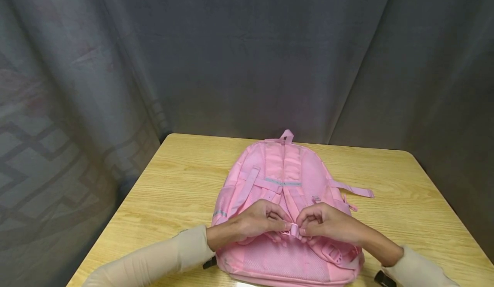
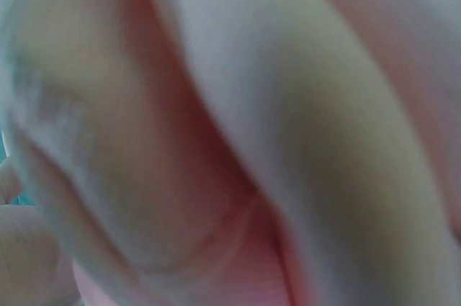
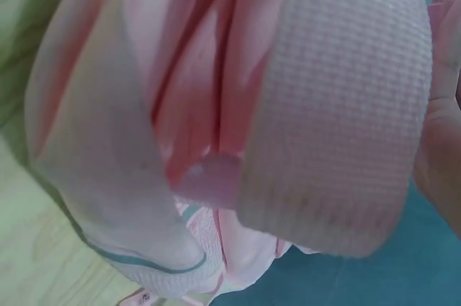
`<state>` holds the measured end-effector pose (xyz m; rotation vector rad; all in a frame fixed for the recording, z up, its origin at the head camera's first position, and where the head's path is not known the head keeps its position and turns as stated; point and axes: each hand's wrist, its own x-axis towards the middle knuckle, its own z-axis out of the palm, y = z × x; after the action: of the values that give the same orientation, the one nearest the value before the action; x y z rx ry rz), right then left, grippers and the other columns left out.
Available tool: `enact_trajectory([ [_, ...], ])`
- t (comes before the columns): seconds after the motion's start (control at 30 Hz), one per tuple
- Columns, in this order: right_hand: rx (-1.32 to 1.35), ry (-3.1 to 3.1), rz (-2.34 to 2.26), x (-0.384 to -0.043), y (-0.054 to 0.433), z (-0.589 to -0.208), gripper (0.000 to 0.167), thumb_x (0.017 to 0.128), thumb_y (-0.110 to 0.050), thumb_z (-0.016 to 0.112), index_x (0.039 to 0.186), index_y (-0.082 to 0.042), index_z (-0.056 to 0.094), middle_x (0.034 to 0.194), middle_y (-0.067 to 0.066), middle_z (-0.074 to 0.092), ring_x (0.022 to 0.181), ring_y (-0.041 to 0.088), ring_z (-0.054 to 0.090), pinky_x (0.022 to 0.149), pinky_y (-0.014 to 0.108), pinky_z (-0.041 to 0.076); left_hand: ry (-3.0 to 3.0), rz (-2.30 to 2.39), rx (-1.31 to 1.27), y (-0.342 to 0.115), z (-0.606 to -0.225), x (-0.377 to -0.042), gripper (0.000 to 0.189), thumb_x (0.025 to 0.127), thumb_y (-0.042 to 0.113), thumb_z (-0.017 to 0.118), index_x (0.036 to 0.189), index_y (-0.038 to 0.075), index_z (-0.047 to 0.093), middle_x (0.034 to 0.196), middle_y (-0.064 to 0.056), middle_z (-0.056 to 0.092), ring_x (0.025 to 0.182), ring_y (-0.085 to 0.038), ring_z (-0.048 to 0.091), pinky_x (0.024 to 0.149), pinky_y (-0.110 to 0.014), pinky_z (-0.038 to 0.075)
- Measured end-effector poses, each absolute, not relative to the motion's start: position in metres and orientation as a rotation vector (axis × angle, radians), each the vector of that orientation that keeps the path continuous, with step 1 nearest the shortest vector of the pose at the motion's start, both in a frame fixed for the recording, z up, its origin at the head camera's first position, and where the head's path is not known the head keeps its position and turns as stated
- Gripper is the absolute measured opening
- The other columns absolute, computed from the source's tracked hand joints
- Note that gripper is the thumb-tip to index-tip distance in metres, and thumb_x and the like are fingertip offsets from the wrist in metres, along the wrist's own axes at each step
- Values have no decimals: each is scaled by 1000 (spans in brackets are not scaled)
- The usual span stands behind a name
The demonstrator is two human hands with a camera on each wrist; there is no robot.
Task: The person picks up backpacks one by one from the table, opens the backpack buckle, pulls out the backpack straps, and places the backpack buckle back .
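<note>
A pink backpack [image 1: 278, 261] lies on the table with its shoulder straps [image 1: 283, 162] facing up. Low on the bag, both hands meet at a small pink buckle [image 1: 294, 230] on webbing. My left hand [image 1: 262, 219] pinches the buckle's left side between thumb and fingers. From the other side, my right hand [image 1: 329, 226] pinches its right side. Fingers partly cover the buckle, so whether its halves are joined I cannot tell. Blurred skin fills most of the left wrist view. Close up in the right wrist view, a wide pink webbing strap [image 3: 338, 111] crosses the bag's folds.
The wooden table [image 1: 173, 184] extends around the bag. A loose strap end [image 1: 359, 190] and a pink zip pull [image 1: 350, 204] stick out on the bag's right. Grey curtains [image 1: 239, 55] hang behind the table and along its sides.
</note>
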<state>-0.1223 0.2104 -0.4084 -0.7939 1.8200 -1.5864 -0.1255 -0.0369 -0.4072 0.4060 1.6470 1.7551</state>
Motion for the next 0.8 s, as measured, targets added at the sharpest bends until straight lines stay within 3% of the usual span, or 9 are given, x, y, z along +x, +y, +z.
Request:
enact_trajectory([
  [0.23, -769, 1832, -1609, -121, 208, -412, 13, 95, 1, 60, 101, 12, 63, 90, 8, 73, 81, 9, 70, 71, 30, 61, 1647, 1758, 398, -36, -408, -124, 13, 89, -3, 68, 100, -9, 67, 84, -14, 73, 72, -23, 72, 68, -38, 62],
  [0.8, -766, 1810, -1631, -119, 205, -411, 15, 96, -1, 59, 104, 12, 63, 90, 10, 73, 82, 11, 70, 71, 29, 61, 1640, 1763, 415, -36, -410, -125, 14, 90, -3, 67, 102, -11, 67, 85, -14, 72, 82, -39, 73, 70, -39, 62],
])
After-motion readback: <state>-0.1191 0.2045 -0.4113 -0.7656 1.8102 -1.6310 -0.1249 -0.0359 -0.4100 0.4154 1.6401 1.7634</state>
